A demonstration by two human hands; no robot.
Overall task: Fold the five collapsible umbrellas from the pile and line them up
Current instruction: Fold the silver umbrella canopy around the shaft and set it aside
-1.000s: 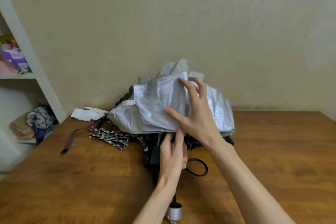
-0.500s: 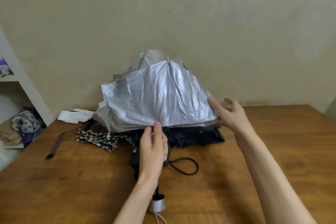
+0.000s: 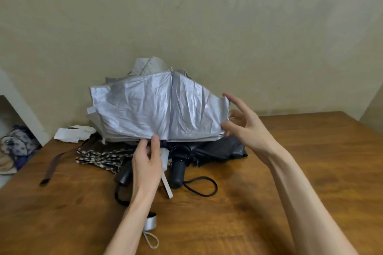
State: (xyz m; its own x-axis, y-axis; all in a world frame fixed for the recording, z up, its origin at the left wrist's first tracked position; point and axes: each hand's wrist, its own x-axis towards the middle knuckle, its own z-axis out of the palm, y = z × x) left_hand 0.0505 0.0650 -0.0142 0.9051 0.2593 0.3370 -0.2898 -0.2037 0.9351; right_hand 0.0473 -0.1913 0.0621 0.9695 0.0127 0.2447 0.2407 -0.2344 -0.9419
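One silver umbrella (image 3: 157, 107), hem in left grip (image 3: 147, 163)

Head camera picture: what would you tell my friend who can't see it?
A crumpled silver umbrella sits atop a pile of umbrellas on a wooden table. The left hand grips its lower edge; the right hand touches its right edge.

Bare forearms (image 3: 132, 223), slim left hand (image 3: 146, 163), right hand (image 3: 245, 127).

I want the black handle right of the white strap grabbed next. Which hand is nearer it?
Left. The left hand is close beside the black handle, just to its left; the right hand is at the right edge of the silver canopy, farther off.
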